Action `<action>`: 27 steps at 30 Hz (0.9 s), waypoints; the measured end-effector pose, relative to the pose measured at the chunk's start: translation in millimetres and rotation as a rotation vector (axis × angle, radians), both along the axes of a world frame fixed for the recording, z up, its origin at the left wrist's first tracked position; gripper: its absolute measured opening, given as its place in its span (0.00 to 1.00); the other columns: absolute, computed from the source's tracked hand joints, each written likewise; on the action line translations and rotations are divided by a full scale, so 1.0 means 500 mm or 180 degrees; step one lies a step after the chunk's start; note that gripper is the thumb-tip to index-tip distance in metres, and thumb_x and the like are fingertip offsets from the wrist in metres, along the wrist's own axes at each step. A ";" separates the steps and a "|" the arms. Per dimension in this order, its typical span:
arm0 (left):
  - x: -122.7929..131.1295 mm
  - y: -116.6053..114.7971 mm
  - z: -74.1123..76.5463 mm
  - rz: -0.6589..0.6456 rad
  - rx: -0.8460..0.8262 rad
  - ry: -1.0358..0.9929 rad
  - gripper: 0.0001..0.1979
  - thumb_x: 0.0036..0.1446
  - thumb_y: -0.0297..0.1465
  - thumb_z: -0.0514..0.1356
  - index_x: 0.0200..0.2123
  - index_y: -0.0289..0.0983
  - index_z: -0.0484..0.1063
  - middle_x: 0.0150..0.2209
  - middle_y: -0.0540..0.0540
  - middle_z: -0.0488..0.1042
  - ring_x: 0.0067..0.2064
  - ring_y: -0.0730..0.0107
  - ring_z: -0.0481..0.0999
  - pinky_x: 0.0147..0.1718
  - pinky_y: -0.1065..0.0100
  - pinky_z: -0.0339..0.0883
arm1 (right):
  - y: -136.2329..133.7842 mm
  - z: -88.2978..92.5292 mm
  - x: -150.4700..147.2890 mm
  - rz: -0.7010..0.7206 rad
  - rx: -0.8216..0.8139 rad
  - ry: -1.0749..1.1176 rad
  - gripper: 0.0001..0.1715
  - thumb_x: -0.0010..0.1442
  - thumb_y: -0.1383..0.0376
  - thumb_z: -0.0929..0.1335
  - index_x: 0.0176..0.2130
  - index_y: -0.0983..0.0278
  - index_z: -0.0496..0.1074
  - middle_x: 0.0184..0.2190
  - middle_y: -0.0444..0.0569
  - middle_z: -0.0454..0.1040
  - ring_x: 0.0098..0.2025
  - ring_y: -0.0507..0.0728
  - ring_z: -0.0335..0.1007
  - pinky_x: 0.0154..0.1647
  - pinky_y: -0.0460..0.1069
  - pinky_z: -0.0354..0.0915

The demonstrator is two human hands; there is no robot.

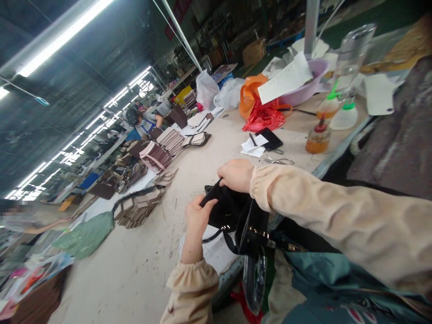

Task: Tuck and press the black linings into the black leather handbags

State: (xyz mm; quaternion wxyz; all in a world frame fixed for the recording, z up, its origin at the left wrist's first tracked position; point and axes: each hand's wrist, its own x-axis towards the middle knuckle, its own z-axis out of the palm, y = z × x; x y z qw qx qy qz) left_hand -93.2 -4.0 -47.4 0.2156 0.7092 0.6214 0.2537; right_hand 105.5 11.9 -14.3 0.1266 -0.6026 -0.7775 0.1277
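A black handbag (236,216) with gold fittings rests at the near edge of a long beige worktable (141,265). My left hand (196,217) pinches the bag's black top edge or strap from below. My right hand (235,174) grips the same black edge from above, fingers curled. Both arms wear beige sleeve covers. A black strap (216,235) loops under the bag over a white sheet.
Scissors (278,160), a black phone (269,138) on papers, and glue bottles (317,137) lie to the right. A purple basin (305,87), plastic bags, and stacks of brown leather pieces (155,155) sit farther along. Other workers sit at the far left.
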 end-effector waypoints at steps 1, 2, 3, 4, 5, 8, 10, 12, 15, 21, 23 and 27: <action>-0.004 -0.003 -0.001 -0.0025 -0.0063 -0.0090 0.15 0.44 0.43 0.62 0.22 0.36 0.70 0.18 0.54 0.64 0.23 0.74 0.62 0.22 0.73 0.53 | 0.000 0.001 0.000 -0.0010 -0.0011 0.0005 0.17 0.56 0.56 0.65 0.39 0.64 0.76 0.36 0.56 0.77 0.40 0.59 0.72 0.37 0.49 0.62; -0.009 -0.006 -0.002 -0.0047 -0.0117 -0.0195 0.15 0.44 0.43 0.62 0.25 0.35 0.72 0.19 0.53 0.66 0.24 0.74 0.64 0.23 0.73 0.55 | -0.001 0.002 0.001 -0.0018 -0.0023 0.0011 0.17 0.56 0.56 0.66 0.39 0.64 0.76 0.37 0.56 0.77 0.40 0.59 0.72 0.37 0.49 0.62; -0.014 -0.010 -0.003 -0.0069 -0.0160 -0.0307 0.15 0.45 0.43 0.62 0.28 0.35 0.73 0.21 0.52 0.68 0.25 0.73 0.65 0.24 0.73 0.57 | -0.002 0.004 0.001 -0.0026 -0.0037 0.0017 0.17 0.56 0.57 0.66 0.39 0.64 0.76 0.37 0.56 0.77 0.40 0.59 0.72 0.37 0.49 0.62; -0.019 -0.014 -0.005 -0.0086 -0.0176 -0.0420 0.16 0.46 0.43 0.61 0.30 0.35 0.74 0.23 0.51 0.70 0.26 0.73 0.67 0.25 0.72 0.59 | -0.002 0.006 0.002 -0.0032 -0.0052 0.0021 0.17 0.56 0.57 0.66 0.39 0.64 0.76 0.37 0.56 0.77 0.40 0.59 0.72 0.37 0.48 0.62; -0.024 -0.018 -0.006 -0.0098 -0.0159 -0.0522 0.16 0.48 0.42 0.60 0.32 0.34 0.74 0.26 0.50 0.72 0.28 0.72 0.68 0.27 0.72 0.60 | -0.003 0.008 0.002 -0.0035 -0.0066 0.0024 0.17 0.56 0.57 0.66 0.39 0.64 0.76 0.37 0.56 0.77 0.40 0.59 0.72 0.37 0.48 0.62; -0.034 -0.027 -0.012 -0.0072 -0.0033 -0.0674 0.16 0.51 0.41 0.58 0.33 0.34 0.75 0.30 0.48 0.75 0.32 0.70 0.71 0.31 0.71 0.63 | -0.006 0.012 0.003 -0.0018 -0.0095 0.0020 0.17 0.56 0.57 0.66 0.40 0.65 0.76 0.37 0.56 0.77 0.40 0.59 0.72 0.37 0.48 0.62; -0.035 -0.030 -0.017 -0.0027 -0.0059 -0.0760 0.16 0.51 0.41 0.58 0.33 0.34 0.75 0.29 0.48 0.74 0.32 0.70 0.70 0.31 0.71 0.63 | -0.007 0.011 0.003 -0.0015 -0.0083 0.0020 0.17 0.57 0.57 0.65 0.40 0.65 0.76 0.37 0.56 0.76 0.40 0.59 0.71 0.38 0.49 0.62; -0.033 -0.031 -0.021 0.0006 -0.0165 -0.0903 0.15 0.51 0.41 0.59 0.33 0.34 0.74 0.28 0.49 0.73 0.31 0.71 0.70 0.30 0.72 0.63 | -0.007 0.009 0.003 -0.0025 -0.0061 0.0035 0.17 0.57 0.56 0.65 0.40 0.64 0.76 0.37 0.56 0.76 0.40 0.59 0.71 0.38 0.49 0.62; -0.030 -0.029 -0.026 0.0118 -0.0225 -0.1078 0.15 0.50 0.41 0.60 0.33 0.34 0.74 0.26 0.50 0.72 0.29 0.73 0.69 0.28 0.73 0.62 | -0.005 0.002 0.003 -0.0028 -0.0043 0.0069 0.18 0.56 0.56 0.65 0.39 0.64 0.77 0.37 0.56 0.77 0.40 0.59 0.71 0.37 0.48 0.61; -0.026 -0.024 -0.033 0.0380 -0.0122 -0.0914 0.17 0.44 0.43 0.63 0.28 0.33 0.74 0.21 0.52 0.68 0.24 0.75 0.65 0.22 0.74 0.57 | 0.001 -0.005 0.000 -0.0042 -0.0039 0.0077 0.18 0.55 0.55 0.65 0.39 0.64 0.77 0.37 0.56 0.76 0.39 0.60 0.71 0.35 0.49 0.62; -0.024 -0.025 -0.032 0.0431 -0.0075 -0.0748 0.17 0.43 0.43 0.64 0.26 0.33 0.74 0.19 0.53 0.67 0.24 0.75 0.64 0.22 0.74 0.56 | 0.000 -0.003 0.000 -0.0037 -0.0042 0.0066 0.18 0.56 0.55 0.65 0.39 0.64 0.76 0.37 0.56 0.76 0.39 0.60 0.71 0.35 0.49 0.62; -0.028 -0.031 -0.020 0.0244 -0.0048 -0.0335 0.17 0.47 0.44 0.61 0.26 0.34 0.74 0.20 0.52 0.67 0.25 0.74 0.65 0.23 0.74 0.57 | -0.005 0.004 0.002 -0.0027 -0.0033 0.0044 0.17 0.55 0.56 0.66 0.39 0.64 0.76 0.36 0.55 0.77 0.39 0.60 0.72 0.34 0.49 0.62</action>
